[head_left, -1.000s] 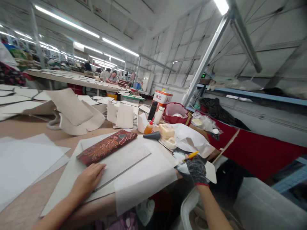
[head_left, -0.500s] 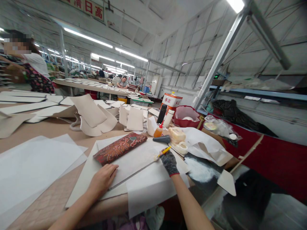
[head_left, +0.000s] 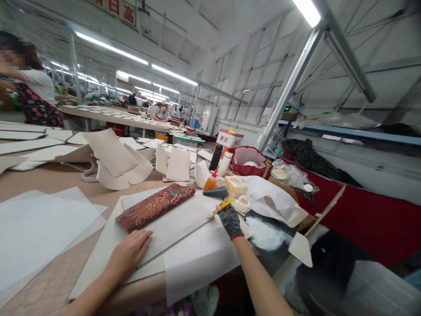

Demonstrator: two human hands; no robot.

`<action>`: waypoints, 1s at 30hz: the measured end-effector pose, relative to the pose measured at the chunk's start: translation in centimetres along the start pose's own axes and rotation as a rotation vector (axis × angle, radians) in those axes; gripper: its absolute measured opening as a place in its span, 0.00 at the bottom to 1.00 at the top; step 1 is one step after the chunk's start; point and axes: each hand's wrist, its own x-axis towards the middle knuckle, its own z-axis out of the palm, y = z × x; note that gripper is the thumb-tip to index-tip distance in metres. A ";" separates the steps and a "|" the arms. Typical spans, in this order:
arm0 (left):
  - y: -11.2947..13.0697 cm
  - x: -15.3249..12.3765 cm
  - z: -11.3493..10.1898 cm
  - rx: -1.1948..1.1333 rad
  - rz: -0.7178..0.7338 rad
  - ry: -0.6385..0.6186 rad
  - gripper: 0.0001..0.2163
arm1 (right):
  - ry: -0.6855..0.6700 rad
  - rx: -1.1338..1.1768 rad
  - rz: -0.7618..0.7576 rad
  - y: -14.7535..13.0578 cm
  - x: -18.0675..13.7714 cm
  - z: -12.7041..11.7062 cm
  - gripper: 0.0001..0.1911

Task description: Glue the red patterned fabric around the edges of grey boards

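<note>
My left hand [head_left: 129, 253] lies flat, fingers together and stretched out, on a grey board [head_left: 171, 228] near its front edge. A red patterned fabric piece [head_left: 154, 206] rests on the board just beyond that hand. My right hand [head_left: 230, 220], in a dark speckled glove, is closed on a yellow-handled brush [head_left: 221, 206]. The brush tip touches the board's right edge. White paper [head_left: 197, 259] lies under the board and hangs over the table edge.
Behind the right hand stand an orange glue bottle [head_left: 210, 181], a black tool [head_left: 216, 192], a tape roll [head_left: 242, 203], a red bowl [head_left: 248, 160] and a tin [head_left: 229, 140]. Beige cut panels [head_left: 112, 160] lie further back. A person [head_left: 33, 96] stands at far left.
My right hand has carried the brush from the dark tray of white paste at the right over to the board's right edge. The left hand has stayed flat on the board.
</note>
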 end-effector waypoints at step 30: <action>0.0 -0.7 -0.6 -0.348 -0.417 -0.053 0.17 | -0.408 0.238 -0.368 -20.2 -13.1 2.9 0.10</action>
